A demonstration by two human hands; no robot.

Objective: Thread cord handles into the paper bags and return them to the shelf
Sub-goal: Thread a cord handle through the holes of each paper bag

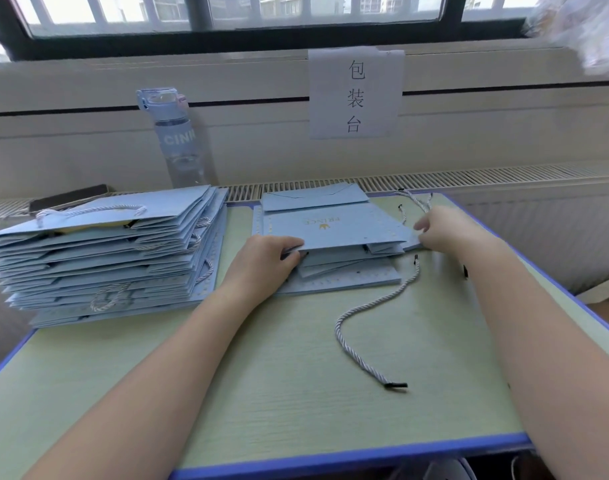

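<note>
Pale green counter [296, 393] with a blue rim stands under a dark-framed window [296, 15], and a slatted vent grille [469, 178] runs along the wall behind it. One paper sign [355, 93] with three handwritten characters is stuck to the wall. One clear water bottle [178, 140] stands to its left, and one dark flat object [67, 197] lies on the sill.

Two heaps of flat light-blue paper bags sit on the counter. The tall stack [105, 258] at the left already carries white twisted handles; it holds too many bags to count exactly. The smaller pile [348, 271] lies at the centre back, only a few bags deep.

The top bag [330, 226] of that pile shows a gold crown and lettering. The left hand [265, 261] grips its near-left edge, fingers curled round the paper. The right hand [448, 230] is slightly blurred but pinches the bag's right corner.

Two loose cords are in view. One cord [337, 327] snakes across the bare counter between the forearms. A second cord [416, 201] lies at the back, just behind the right hand.
</note>
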